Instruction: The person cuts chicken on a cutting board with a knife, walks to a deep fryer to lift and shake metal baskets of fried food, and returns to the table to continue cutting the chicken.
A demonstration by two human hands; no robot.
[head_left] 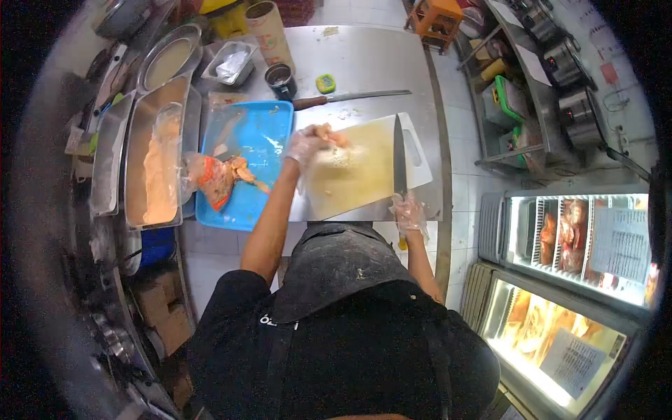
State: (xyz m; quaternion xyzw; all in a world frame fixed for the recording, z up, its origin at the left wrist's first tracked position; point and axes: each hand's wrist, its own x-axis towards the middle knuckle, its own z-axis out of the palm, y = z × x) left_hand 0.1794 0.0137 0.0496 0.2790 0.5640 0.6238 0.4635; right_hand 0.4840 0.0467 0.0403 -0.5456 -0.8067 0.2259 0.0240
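My left hand [306, 145], in a clear plastic glove, is closed on a pale pink piece of raw meat [334, 136] over the cutting board's upper left part. The white cutting board [357, 178] has a yellowish, wet-looking surface with small scraps on it. My right hand [409, 212], also gloved, grips a large knife [400, 155] near the board's lower right corner. Its long dark blade points away from me along the board's right side. Left of the board, a blue tray [246, 124] holds a red-printed plastic bag [215, 183] and loose pieces of similar meat [241, 170].
Beyond the board lie a long wooden-handled tool [311, 103], a small green-and-yellow device [325, 84] and a dark metal cup [280, 80]. A deep metal pan [133, 168] with an orange mass stands left. Lit display fridges [518, 231] stand right of the steel table [350, 52].
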